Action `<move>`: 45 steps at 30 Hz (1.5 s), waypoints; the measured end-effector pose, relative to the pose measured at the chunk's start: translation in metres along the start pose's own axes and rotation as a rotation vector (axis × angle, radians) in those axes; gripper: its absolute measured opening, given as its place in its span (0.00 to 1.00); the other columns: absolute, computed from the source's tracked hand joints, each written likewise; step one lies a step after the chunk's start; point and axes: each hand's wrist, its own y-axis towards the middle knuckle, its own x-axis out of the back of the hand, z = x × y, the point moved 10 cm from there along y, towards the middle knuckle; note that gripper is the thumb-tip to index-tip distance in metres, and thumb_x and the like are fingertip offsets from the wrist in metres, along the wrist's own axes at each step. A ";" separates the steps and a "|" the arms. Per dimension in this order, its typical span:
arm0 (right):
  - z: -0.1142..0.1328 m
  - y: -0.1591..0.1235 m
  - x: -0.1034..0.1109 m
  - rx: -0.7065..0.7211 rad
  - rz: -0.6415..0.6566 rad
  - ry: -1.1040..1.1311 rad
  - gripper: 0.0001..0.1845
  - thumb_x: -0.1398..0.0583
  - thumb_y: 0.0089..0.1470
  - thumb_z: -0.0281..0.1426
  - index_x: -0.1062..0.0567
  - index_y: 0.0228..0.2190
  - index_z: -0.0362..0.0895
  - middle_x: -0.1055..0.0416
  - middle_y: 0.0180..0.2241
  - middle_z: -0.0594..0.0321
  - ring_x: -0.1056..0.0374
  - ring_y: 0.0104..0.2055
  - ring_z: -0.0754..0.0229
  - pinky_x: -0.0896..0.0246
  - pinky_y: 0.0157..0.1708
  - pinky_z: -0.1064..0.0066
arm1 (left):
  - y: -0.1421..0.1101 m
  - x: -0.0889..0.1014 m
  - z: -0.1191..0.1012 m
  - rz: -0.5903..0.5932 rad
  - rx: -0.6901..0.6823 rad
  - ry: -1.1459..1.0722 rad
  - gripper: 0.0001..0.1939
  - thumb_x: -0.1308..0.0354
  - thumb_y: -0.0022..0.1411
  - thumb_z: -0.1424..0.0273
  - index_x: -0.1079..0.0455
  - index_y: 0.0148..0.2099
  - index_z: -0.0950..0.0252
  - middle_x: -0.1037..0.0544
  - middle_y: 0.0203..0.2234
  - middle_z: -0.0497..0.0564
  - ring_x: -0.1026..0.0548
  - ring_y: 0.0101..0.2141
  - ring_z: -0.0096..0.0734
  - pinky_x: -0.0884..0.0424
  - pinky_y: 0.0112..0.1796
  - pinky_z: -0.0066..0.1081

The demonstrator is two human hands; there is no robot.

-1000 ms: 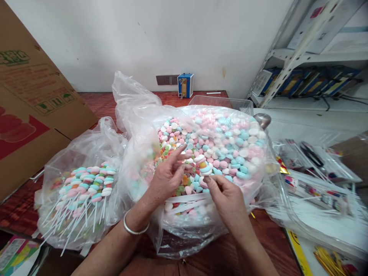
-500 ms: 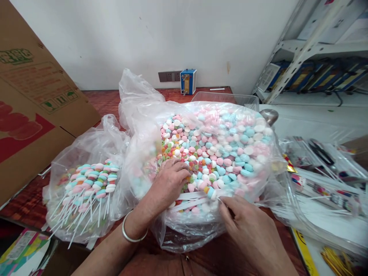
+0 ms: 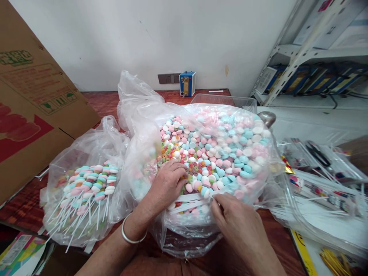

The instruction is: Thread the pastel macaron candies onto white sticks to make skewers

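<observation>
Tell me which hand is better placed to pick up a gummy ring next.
Probably the left hand: it is down at the gummy rings, while the right hand holds a candy skewer.

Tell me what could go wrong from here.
The right hand holds a candy stick pointing sideways; a loosely threaded piece might slide off. Loose white sticks lie close to the left hand, which could knock them out of place. The smaller bag with more candy sticks sits by the table's front edge and might slip if nudged.
</observation>
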 end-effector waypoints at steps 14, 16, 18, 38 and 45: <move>-0.007 -0.007 0.009 0.123 -0.188 0.337 0.18 0.49 0.65 0.36 0.27 0.26 0.48 0.25 0.27 0.65 0.30 0.30 0.58 0.46 0.30 0.71 | -0.002 -0.005 0.033 -0.065 0.562 -0.707 0.09 0.39 0.59 0.68 0.21 0.39 0.66 0.20 0.25 0.50 0.23 0.26 0.30 0.25 0.29 0.28; -0.007 -0.007 0.008 0.117 -0.192 0.330 0.17 0.49 0.65 0.35 0.27 0.26 0.48 0.24 0.28 0.66 0.29 0.31 0.58 0.45 0.31 0.71 | -0.003 -0.010 0.034 -0.068 0.592 -0.757 0.09 0.39 0.58 0.67 0.21 0.39 0.65 0.19 0.25 0.50 0.22 0.27 0.30 0.25 0.30 0.28; -0.009 -0.008 0.010 0.110 -0.215 0.325 0.17 0.49 0.65 0.35 0.26 0.27 0.49 0.23 0.29 0.66 0.29 0.32 0.58 0.45 0.32 0.71 | -0.005 -0.011 0.038 -0.090 0.613 -0.767 0.09 0.39 0.58 0.67 0.22 0.39 0.66 0.20 0.25 0.50 0.22 0.27 0.30 0.24 0.30 0.28; 0.030 0.014 0.024 0.093 -0.007 -0.327 0.11 0.41 0.56 0.19 0.21 0.29 0.43 0.23 0.29 0.57 0.24 0.26 0.58 0.54 0.20 0.72 | -0.008 0.011 0.046 -0.244 0.527 -0.524 0.07 0.40 0.61 0.68 0.22 0.38 0.64 0.19 0.28 0.47 0.22 0.26 0.28 0.26 0.28 0.26; 0.061 0.028 0.036 0.197 0.028 -0.331 0.11 0.38 0.49 0.15 0.20 0.26 0.41 0.22 0.28 0.52 0.25 0.25 0.55 0.50 0.20 0.71 | -0.010 0.009 0.052 -0.253 0.549 -0.567 0.08 0.39 0.61 0.67 0.22 0.40 0.64 0.19 0.30 0.48 0.21 0.27 0.30 0.25 0.29 0.27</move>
